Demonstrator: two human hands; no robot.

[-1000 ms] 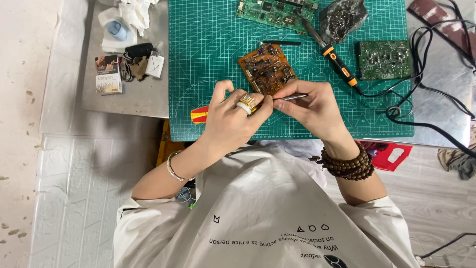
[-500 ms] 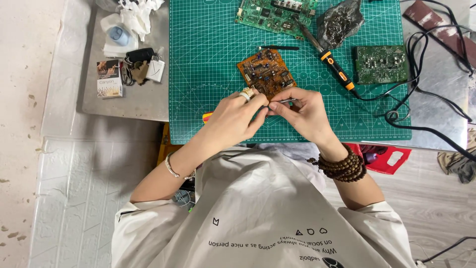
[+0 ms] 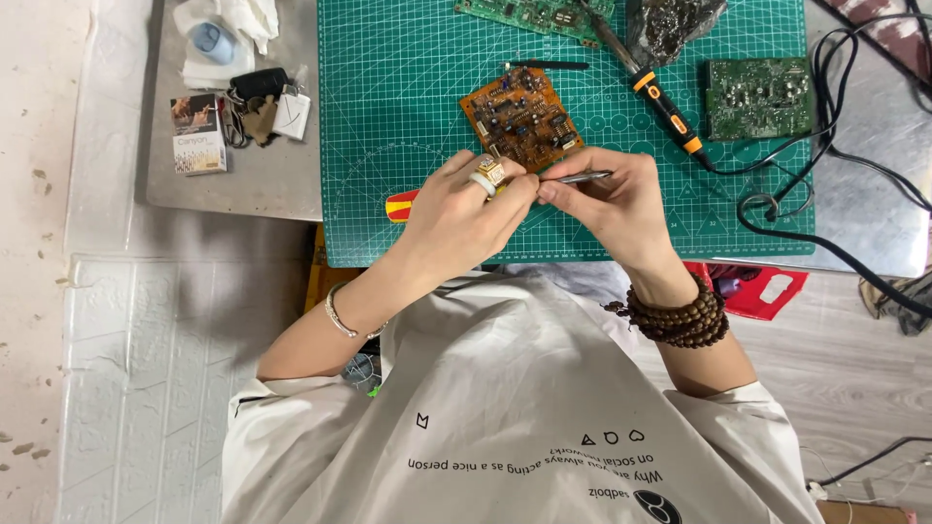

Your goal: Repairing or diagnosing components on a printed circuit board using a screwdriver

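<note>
Grey metal worktop (image 3: 233, 189), most of it under a green cutting mat (image 3: 408, 116). On the mat, largest down: green circuit board (image 3: 759, 97) far right, another green board (image 3: 544, 14) at the top edge, dark foil bag (image 3: 670, 24) beside it. Brown circuit board (image 3: 521, 118) sits mid-mat, flat, just beyond both hands. Soldering iron (image 3: 660, 102) with orange-black grip lies to its right, untouched, cord trailing off to the right. Red-yellow tool handle (image 3: 400, 206) pokes out under the left hand.

Left hand (image 3: 466, 209): fingers pressed together, tips meeting the right hand's; whether it pinches anything, can't tell, too small. Right hand (image 3: 612, 194): pinching metal tweezers (image 3: 581, 178), which point left toward the left fingertips, close to the brown board's near edge.

Progress, my read: work is at the tweezers, off the board. Iron parked, nothing being soldered now. Board's component state unreadable from here, so can't say what's left.

Off-mat: keys and small box (image 3: 199, 136) on the left.
</note>
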